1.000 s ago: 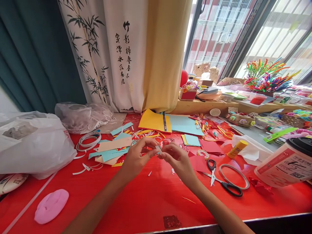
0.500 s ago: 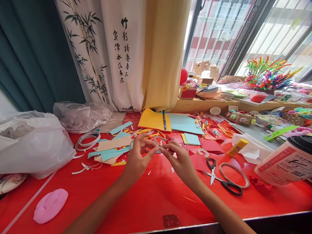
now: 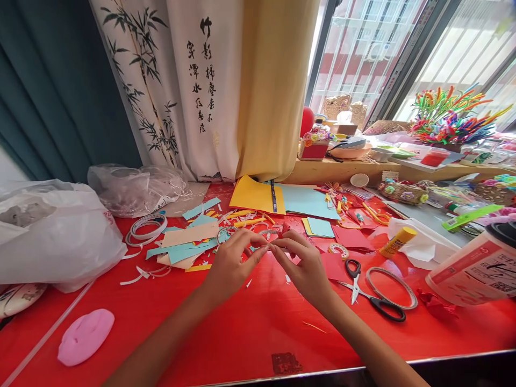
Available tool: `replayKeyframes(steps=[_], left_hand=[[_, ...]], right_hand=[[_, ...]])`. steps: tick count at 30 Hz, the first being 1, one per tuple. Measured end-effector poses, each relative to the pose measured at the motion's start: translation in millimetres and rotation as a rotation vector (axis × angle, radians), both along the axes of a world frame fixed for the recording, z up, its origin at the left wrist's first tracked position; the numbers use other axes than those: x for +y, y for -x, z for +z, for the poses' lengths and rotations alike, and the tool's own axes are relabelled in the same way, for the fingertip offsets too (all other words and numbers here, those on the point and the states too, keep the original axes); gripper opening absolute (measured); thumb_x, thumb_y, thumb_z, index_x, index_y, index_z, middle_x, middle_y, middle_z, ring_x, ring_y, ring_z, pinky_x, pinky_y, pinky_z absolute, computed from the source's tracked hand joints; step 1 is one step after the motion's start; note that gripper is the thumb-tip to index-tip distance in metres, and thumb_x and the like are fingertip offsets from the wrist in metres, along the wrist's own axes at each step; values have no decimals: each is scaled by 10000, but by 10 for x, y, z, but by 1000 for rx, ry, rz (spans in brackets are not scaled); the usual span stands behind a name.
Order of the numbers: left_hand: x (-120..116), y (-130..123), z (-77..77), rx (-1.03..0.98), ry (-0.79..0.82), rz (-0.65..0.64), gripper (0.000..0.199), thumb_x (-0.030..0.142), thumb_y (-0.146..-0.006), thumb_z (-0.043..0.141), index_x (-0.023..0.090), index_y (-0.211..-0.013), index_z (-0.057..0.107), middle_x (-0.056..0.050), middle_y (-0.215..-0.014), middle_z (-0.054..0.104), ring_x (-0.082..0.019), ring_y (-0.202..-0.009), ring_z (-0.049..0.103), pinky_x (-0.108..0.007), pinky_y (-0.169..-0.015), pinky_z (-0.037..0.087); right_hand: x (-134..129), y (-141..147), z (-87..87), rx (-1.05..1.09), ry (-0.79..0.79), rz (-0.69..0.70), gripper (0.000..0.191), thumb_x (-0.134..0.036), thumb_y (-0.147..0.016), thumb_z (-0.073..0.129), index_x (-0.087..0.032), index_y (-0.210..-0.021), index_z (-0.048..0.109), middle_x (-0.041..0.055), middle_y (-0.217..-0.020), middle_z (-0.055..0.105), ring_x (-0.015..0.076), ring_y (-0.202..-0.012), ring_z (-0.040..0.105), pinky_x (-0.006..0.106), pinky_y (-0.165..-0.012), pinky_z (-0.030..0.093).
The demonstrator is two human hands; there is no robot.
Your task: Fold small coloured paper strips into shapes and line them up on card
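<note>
Hands [image 3: 231,259] drawn closer, fingertips [image 3: 258,253] meeting

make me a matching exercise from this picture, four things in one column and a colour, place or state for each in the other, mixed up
Things
1. Scissors
2. Glue stick
3. Rounded lump
4. Right hand

Descriptions
a. Pink all over
b. Fingertips close to those of the left hand
c. Lying with blades apart
d. Yellow

Right pairs: 1-c, 2-d, 3-a, 4-b
</note>
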State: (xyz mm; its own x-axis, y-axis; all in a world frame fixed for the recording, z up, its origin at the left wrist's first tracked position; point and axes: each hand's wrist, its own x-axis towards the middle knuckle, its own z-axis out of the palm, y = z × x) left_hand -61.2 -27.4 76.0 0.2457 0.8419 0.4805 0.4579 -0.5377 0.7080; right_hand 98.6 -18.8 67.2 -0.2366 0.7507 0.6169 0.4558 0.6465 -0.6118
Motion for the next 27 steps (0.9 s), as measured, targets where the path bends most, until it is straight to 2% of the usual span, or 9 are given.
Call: replayKeyframes(steps=[4, 7, 13, 17, 20, 22, 23, 25, 27], left_hand=[[-4, 1, -7, 8, -14, 22, 83, 244, -847, 468, 205, -817, 535, 4, -850, 553, -115, -803, 511, -235, -709, 424], [-5, -24, -61, 20, -92, 59, 99, 153, -849, 434, 196, -786, 497, 4, -804, 527, -111, -765, 494, -228, -679, 413], [5, -44, -231, 85, -399, 113, 175, 47, -822, 349, 192, -814, 445, -21, -774, 484, -125, -713, 456, -241, -618, 410], [36, 41, -296, 233, -648, 111, 172, 47, -806, 397, 193, -873, 459, -41, -797, 524, -146, -749, 478, -257, -640, 421], [54, 87, -303, 305, -728, 89, 174, 78, -813, 424, 202, -918, 486, -48, -830, 560, -154, -781, 507, -268, -677, 425], [49, 76, -275, 264, -665, 71, 164, 93, -827, 413, 206, -908, 501, -42, -827, 564, -147, -785, 515, -266, -685, 428], [42, 60, -248, 213, -583, 71, 151, 104, -838, 407, 206, -886, 507, -35, -817, 560, -140, -777, 515, -261, -683, 431], [27, 24, -178, 69, -345, 83, 123, 154, -857, 410, 208, -861, 520, -16, -804, 551, -121, -743, 513, -242, -663, 438], [25, 11, -102, -83, -101, 96, 140, 234, -863, 427, 230, -963, 526, 4, -789, 537, -102, -674, 506, -223, -612, 445]], right_hand=[[-5, 9, -14, -13, 2, 14, 159, -239, -844, 475, -202, -791, 621, 50, -776, 550, 169, -750, 522, 293, -621, 417], [-24, 30, -32, 0, 12, 16, 148, -229, -840, 479, -201, -784, 613, 44, -761, 539, 162, -735, 512, 285, -611, 406], [-82, 79, -33, 85, 105, 56, 151, -253, -844, 484, -196, -763, 598, 19, -720, 500, 130, -656, 474, 257, -558, 380], [-127, 104, -26, 122, 169, 95, 153, -262, -843, 495, -192, -764, 606, 8, -703, 488, 115, -636, 462, 245, -542, 362], [-134, 104, -33, 134, 187, 110, 164, -262, -847, 489, -191, -756, 605, 6, -701, 488, 112, -634, 464, 242, -540, 360], [-109, 84, -34, 134, 175, 109, 170, -271, -852, 482, -192, -766, 605, 10, -706, 490, 116, -641, 467, 244, -542, 362], [-88, 68, -32, 128, 160, 112, 169, -277, -853, 481, -193, -778, 607, 12, -711, 492, 119, -646, 467, 246, -541, 362], [-37, 32, -28, 107, 125, 124, 161, -284, -854, 481, -198, -811, 610, 19, -727, 501, 125, -658, 469, 250, -538, 363], [8, 1, -28, 83, 84, 133, 156, -276, -859, 474, -203, -836, 610, 25, -741, 509, 132, -672, 474, 258, -551, 373]])
